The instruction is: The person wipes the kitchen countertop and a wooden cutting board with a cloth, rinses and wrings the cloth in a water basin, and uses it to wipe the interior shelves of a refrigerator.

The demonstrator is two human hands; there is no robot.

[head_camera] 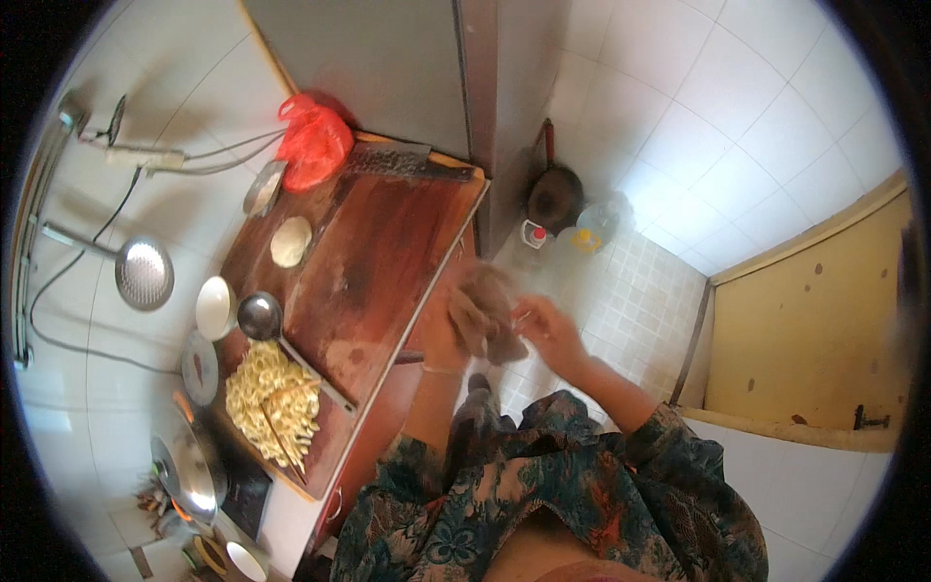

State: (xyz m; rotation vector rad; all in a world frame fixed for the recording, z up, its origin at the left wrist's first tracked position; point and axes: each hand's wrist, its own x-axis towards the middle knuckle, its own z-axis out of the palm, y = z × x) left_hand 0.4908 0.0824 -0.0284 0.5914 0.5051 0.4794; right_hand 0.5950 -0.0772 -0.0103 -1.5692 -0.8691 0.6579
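Note:
My left hand [442,331] grips a brown cloth [480,309], held in front of my body beyond the counter's front edge. Just right of the cloth is my right hand [551,331], its fingers bent and somewhat apart, with whitish bits on them. Motion blur hides whether its fingertips touch the cloth. To the left, a large wooden board [378,254] bears a heap of cut noodles [269,400] with a pair of chopsticks [280,433] on it. A metal ladle [260,316] rests beside the noodles, and a round of dough [291,241] lies farther back.
A red plastic bag [316,142] and a cleaver [393,161] lie at the board's far end. White bowls [216,309], a wok [193,465] and a hanging skimmer [144,273] line the wall side. Plastic jugs [538,236] and a frying pan [555,196] stand in the floor corner.

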